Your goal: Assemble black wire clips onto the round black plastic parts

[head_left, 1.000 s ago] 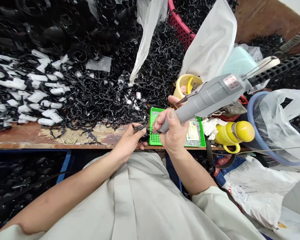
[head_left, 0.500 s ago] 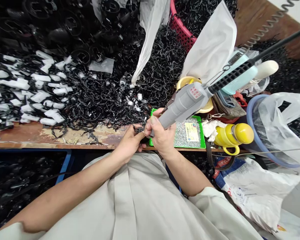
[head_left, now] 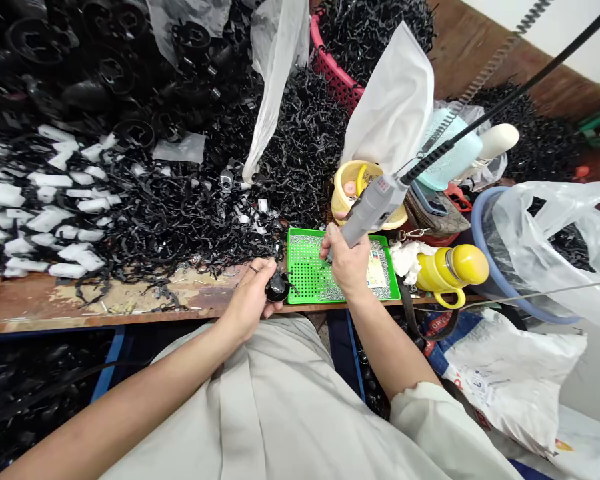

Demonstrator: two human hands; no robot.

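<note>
My left hand (head_left: 251, 293) is closed around a round black part (head_left: 278, 288) at the table's front edge, beside a green tray (head_left: 305, 267). Wrapped round a grey electric screwdriver (head_left: 373, 212), my right hand (head_left: 349, 259) is above the tray. The screwdriver's tip points down toward small metal pieces and green holes in the tray, and a black cable leaves its top end. A yellowish label (head_left: 377, 268) lies at the tray's right side.
Black clips (head_left: 220, 233) and white parts (head_left: 50, 219) are heaped at left. A cream basket (head_left: 341, 193), yellow bottle (head_left: 447, 268), blue-rimmed bin (head_left: 505, 287) and red basket (head_left: 337, 80) stand at right and behind. Blue crates are below the table edge.
My hands have moved apart. The screwdriver has left the part in my left hand and is now over the green tray, which shows more fully. The whole view has shifted slightly.
</note>
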